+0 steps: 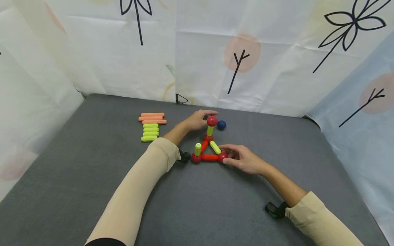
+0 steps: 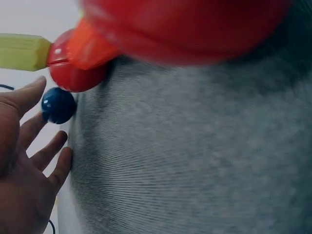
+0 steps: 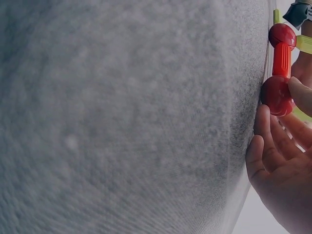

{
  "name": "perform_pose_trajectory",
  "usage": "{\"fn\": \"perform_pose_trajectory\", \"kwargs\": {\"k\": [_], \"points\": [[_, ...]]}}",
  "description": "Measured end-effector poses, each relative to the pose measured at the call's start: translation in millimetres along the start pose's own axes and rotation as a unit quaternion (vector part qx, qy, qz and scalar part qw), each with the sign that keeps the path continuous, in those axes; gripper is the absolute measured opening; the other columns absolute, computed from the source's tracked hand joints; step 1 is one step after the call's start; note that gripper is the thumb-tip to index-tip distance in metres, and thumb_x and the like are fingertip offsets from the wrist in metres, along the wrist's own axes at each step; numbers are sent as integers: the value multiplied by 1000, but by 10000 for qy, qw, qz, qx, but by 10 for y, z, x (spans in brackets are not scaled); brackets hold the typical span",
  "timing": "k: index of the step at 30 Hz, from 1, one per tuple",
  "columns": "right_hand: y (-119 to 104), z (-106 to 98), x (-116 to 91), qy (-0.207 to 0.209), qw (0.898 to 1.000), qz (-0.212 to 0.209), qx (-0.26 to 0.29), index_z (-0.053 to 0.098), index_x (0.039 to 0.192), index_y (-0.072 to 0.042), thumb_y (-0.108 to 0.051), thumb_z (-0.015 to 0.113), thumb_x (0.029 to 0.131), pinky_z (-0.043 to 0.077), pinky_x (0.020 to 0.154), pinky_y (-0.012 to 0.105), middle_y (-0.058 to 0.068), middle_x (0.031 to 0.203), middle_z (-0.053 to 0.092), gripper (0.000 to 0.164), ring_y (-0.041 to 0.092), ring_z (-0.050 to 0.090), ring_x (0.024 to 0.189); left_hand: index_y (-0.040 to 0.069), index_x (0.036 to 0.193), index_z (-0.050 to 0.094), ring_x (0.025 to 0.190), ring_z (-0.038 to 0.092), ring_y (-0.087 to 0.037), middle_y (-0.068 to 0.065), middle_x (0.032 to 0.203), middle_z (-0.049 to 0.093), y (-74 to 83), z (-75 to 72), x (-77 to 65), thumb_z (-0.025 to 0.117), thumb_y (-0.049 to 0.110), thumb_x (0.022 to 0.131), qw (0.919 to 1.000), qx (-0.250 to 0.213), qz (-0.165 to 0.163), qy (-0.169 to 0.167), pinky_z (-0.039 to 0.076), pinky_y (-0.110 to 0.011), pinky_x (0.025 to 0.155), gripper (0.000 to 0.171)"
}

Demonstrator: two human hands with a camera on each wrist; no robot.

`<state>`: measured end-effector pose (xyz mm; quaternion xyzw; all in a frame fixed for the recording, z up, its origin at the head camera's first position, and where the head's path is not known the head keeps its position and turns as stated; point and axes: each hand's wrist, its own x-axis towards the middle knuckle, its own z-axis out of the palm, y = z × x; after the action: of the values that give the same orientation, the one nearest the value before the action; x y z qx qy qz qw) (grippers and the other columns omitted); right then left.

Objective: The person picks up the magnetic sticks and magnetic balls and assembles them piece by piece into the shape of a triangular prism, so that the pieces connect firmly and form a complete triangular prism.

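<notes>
A triangle of sticks and red balls lies on the table, with a red stick (image 1: 210, 157) along its front and a yellow-green stick (image 1: 215, 147) at its right side. Its right corner ball (image 1: 223, 157) sits between the thumb and fingers of my right hand (image 1: 244, 160). From the back corner rises a yellow-green stick (image 1: 210, 131) topped by a red ball (image 1: 211, 121). Just behind that upright, my left hand (image 1: 198, 119) holds nothing, its fingers spread in the left wrist view. Another short stick (image 1: 198, 149) stands on the left corner ball (image 1: 196, 158).
A dark blue ball (image 1: 221, 125) lies right of the upright, near my left fingertips. Several orange sticks (image 1: 153, 118) and yellow-green sticks (image 1: 150, 130) lie in a stack left of my left forearm. White patterned cloth (image 1: 200, 68) hangs behind the grey table (image 1: 197, 212).
</notes>
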<state>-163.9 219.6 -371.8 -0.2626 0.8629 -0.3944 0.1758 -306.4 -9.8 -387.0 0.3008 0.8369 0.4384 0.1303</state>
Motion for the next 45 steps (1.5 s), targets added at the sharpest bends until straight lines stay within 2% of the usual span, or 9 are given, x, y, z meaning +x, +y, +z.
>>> {"fn": "perform_pose_trajectory", "kwargs": {"k": [5,11,18,22,26,29,35,39,45], "points": [[-17,10,-3,38,10000,-9,-90,53,140,-1,-16,69,94,51,73,29,11,121,64,51,21,61,94,5,137,58,127,54,-28,-13,136,60,-33,43,-5,63,3,96,9991,348,-62,216,39,-41,109,42],[-21,5,3,6,10000,-17,-47,52,141,0,-16,68,95,51,73,29,12,122,63,51,22,61,95,2,132,60,112,62,-31,-17,124,64,-81,-4,-77,67,7,95,9976,101,-55,685,49,-40,98,38],[-12,-1,-4,28,10000,-22,-83,52,141,0,-16,68,95,50,74,29,11,121,63,51,22,60,96,4,138,53,108,61,-28,-17,118,62,46,-176,-232,68,17,96,9857,-787,-110,1488,52,-41,91,47],[-11,0,0,3,10000,-2,-79,52,141,0,-16,68,95,50,73,29,12,121,63,51,22,61,96,9,135,56,104,60,-24,-13,114,62,187,-302,-363,70,24,95,9808,-1140,51,1581,50,-39,89,45],[-9,0,-2,-20,10000,54,-56,51,141,0,-16,67,95,49,73,29,12,121,63,51,22,60,95,13,132,58,100,59,-22,-10,109,63,312,-406,-518,70,27,94,9836,-1261,239,1269,49,-36,85,42],[-9,1,3,-24,10000,74,-46,51,141,-1,-17,67,96,49,74,29,12,122,63,51,22,61,95,11,131,59,100,59,-23,-9,108,64,409,-458,-655,71,21,92,9862,-1295,548,871,49,-36,85,41],[-11,1,7,-34,10000,44,-9,51,141,0,-17,66,96,50,75,30,13,123,64,50,22,61,96,3,131,58,102,60,-24,-8,111,66,560,-489,-925,73,11,88,9847,-1190,1212,-387,53,-41,89,46],[-8,2,2,-33,10000,24,-1,51,141,0,-16,66,97,50,74,29,12,122,64,50,23,61,96,1,132,56,104,60,-23,-6,110,67,571,-481,-1040,73,12,87,9821,-1008,1251,-983,53,-42,86,49],[-10,14,-2,-1,10000,-10,36,51,141,1,-16,66,97,50,74,29,13,120,65,50,22,61,94,3,133,56,108,60,-21,-6,115,66,535,-483,-1134,73,10,87,9842,-809,1049,-1172,53,-40,87,49]]}}
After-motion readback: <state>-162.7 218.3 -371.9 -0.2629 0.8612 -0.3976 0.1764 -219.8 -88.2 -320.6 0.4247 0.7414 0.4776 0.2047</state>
